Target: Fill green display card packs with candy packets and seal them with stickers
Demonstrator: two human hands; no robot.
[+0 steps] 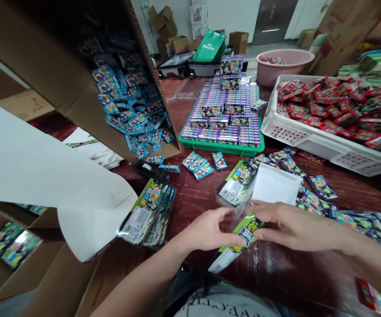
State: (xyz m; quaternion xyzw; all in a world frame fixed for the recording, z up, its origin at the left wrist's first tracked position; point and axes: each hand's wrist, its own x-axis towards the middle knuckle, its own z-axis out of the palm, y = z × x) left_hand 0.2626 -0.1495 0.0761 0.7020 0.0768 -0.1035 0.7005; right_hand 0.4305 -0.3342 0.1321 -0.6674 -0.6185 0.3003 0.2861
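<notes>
Low over the table edge, a green and black printed packet [227, 256] in clear plastic film is tilted between my two hands. My left hand [206, 229] grips its left side with thumb and fingers. On the other side, my right hand [281, 224] has its fingers closed at the packet's upper right edge. Just beyond lie a similar green and black packet [238, 182] and a blank white card [274, 184]. A fanned stack of such packets [150, 213] rests left of my left hand. Small purple sachets [312, 202] are scattered beside my right hand.
A tipped cardboard box [87, 103] spills blue sachets [120, 105] at the left. Behind stands a green tray [221, 147] of stacked purple boxes. A white basket [329, 154] of red packets and a pink basin [286, 66] stand right. White sheeting [45, 163] hangs left.
</notes>
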